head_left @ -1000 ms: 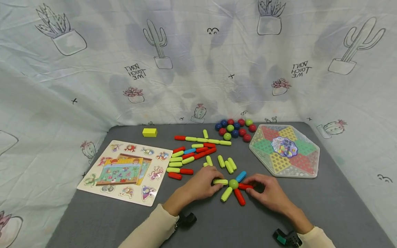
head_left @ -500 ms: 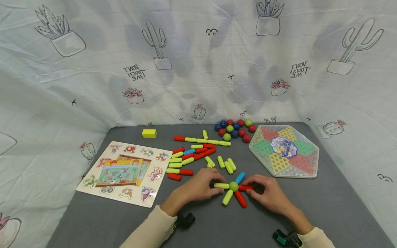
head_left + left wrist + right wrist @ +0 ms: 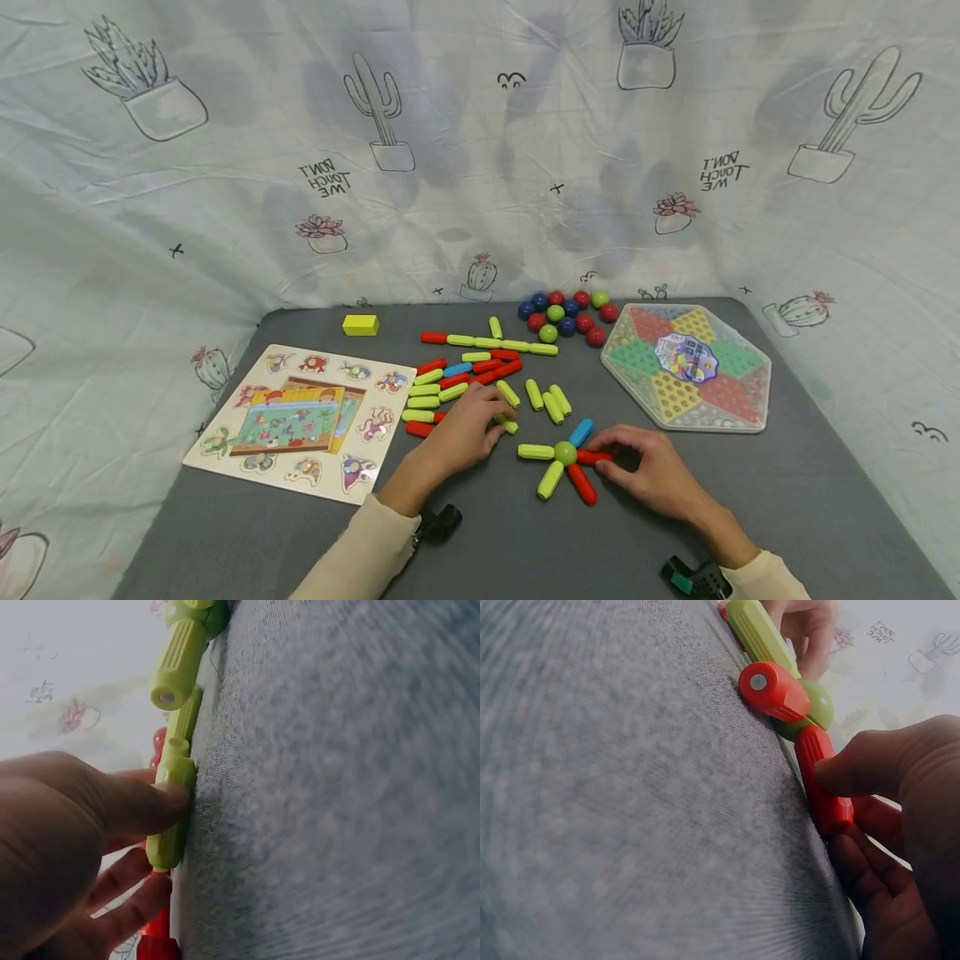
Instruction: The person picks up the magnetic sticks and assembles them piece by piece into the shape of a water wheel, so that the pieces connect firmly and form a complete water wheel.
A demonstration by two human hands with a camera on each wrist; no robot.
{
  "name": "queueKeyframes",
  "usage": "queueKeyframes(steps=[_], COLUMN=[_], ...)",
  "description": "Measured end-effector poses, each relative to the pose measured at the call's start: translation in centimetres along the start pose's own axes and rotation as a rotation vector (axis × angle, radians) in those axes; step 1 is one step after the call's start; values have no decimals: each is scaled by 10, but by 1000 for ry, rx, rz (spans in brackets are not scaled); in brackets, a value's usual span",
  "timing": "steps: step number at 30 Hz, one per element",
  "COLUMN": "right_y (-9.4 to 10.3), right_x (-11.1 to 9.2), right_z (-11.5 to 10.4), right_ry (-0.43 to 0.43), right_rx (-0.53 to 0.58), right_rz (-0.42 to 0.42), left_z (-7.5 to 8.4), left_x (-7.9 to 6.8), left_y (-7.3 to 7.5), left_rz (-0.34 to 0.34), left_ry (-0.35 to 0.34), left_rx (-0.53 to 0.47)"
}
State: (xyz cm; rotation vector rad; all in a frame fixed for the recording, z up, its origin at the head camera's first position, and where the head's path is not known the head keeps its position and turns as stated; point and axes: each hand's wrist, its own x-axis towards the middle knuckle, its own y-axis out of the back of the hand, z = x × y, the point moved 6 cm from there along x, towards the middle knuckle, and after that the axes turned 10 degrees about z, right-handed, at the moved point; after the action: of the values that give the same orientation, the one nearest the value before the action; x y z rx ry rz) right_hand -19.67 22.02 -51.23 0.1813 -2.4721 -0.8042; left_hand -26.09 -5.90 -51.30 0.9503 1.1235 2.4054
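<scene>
A star of magnetic rods lies flat on the table, built round a green ball [image 3: 566, 452]. Its rods are a yellow-green rod [image 3: 536, 452] on the left, another yellow-green one [image 3: 550, 481] in front, a red rod [image 3: 582, 484], a blue rod [image 3: 581, 432] and a second red rod [image 3: 823, 796]. My right hand [image 3: 647, 467] pinches that second red rod between thumb and fingers. To the left of the star, my left hand [image 3: 463, 432] pinches a loose yellow-green rod [image 3: 174, 825] at the table surface; its fingers partly hide the rod in the head view.
Loose red, yellow-green and blue rods [image 3: 423, 402] lie left and behind. A long joined row of rods [image 3: 502, 342] and several coloured balls [image 3: 567, 327] are farther back. A puzzle board [image 3: 300, 483], a yellow block [image 3: 361, 325] and a hexagonal game box [image 3: 720, 421] flank them.
My left hand has let go of the star's left rod, which now touches the ball, and moved left to a loose yellow-green rod. The right hand stays on its red rod.
</scene>
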Motion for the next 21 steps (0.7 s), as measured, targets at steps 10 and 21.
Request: queueKeyframes(steps=[10, 21], right_y=[-7, -22], right_x=[0, 0], right_z=[-7, -30], right_ry=[2, 64], right_rx=[36, 125], right_rz=[-61, -92], left_z=[34, 51], left_x=[4, 4], left_y=[12, -1], left_rz=[-143, -351], left_ry=[78, 70], left_rx=[-148, -279])
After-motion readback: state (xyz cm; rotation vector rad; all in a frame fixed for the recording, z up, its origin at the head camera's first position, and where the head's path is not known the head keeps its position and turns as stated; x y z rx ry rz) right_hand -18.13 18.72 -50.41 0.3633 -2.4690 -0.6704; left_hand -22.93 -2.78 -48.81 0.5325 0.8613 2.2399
